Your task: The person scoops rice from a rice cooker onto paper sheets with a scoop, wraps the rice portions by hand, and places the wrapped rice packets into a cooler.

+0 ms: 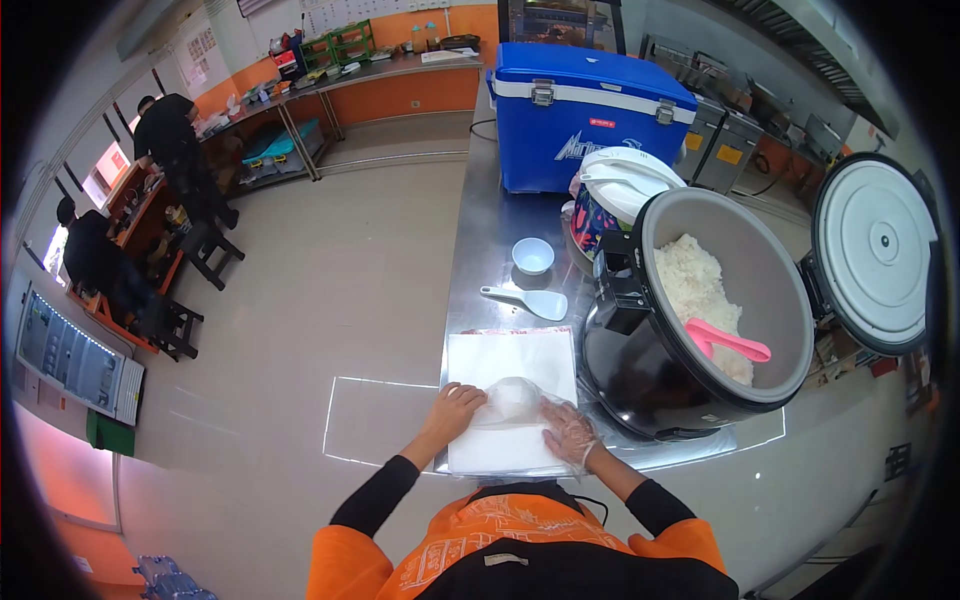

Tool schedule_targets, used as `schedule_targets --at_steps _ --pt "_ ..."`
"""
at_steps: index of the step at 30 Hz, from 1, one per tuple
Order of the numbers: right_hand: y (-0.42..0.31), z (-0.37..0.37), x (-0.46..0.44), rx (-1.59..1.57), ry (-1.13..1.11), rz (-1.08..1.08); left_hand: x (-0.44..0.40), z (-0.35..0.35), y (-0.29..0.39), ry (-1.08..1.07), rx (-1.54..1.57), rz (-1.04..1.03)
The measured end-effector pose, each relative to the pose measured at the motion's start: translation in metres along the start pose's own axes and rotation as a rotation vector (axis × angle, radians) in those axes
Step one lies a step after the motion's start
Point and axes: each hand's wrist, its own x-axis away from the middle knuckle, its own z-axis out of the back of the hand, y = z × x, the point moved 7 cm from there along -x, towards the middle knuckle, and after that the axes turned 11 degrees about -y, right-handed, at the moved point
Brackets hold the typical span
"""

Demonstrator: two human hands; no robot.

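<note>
A white rounded mound (514, 398) lies under clear plastic on a stack of white paper sheets (478, 352); whether it is rice or a bowl is hard to tell. My left hand (458, 408), without a visible glove, has its fingers curled on the left edge of the plastic sheet (487, 412). On the mound's right, my right hand (570, 436) wears a clear plastic glove and lies with fingers stretched against the plastic. Beyond the paper sit a white rice paddle (540, 303) and a small pale bowl (533, 256).
A big rice cooker (640, 375) stands open at my right, holding rice (690, 275) and a pink paddle (728, 341). Its lid (880, 250) is raised. Behind are a white-lidded container (632, 175) and a blue cooler box (590, 120). Two people are at the far left.
</note>
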Motion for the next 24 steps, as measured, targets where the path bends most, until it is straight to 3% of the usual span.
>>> schedule_targets --at_steps 3,9,11,15,18,21,24 --pt "0.026 -0.024 -0.017 -0.098 -0.231 -0.073 0.007 0.022 0.017 -0.031 -0.108 -0.091" --pt "0.053 -0.056 -0.029 0.029 -0.237 0.075 0.007 0.006 0.018 -0.165 -0.175 -0.097" --pt "0.049 -0.042 -0.026 -0.106 -0.242 -0.017 0.006 -0.014 0.013 -0.201 -0.306 -0.126" --pt "0.054 -0.031 -0.041 -0.282 -0.204 -0.203 -0.002 0.001 0.002 -0.116 0.002 -0.058" --pt "0.053 -0.030 -0.051 -0.200 -0.111 0.011 -0.009 0.014 -0.010 -0.089 0.318 0.069" --pt "0.115 -0.094 -0.079 -0.248 -0.094 0.130 -0.016 0.003 -0.025 -0.120 0.527 0.172" --pt "0.144 -0.119 -0.090 -0.371 0.032 0.012 -0.020 -0.005 -0.036 -0.209 0.656 0.267"
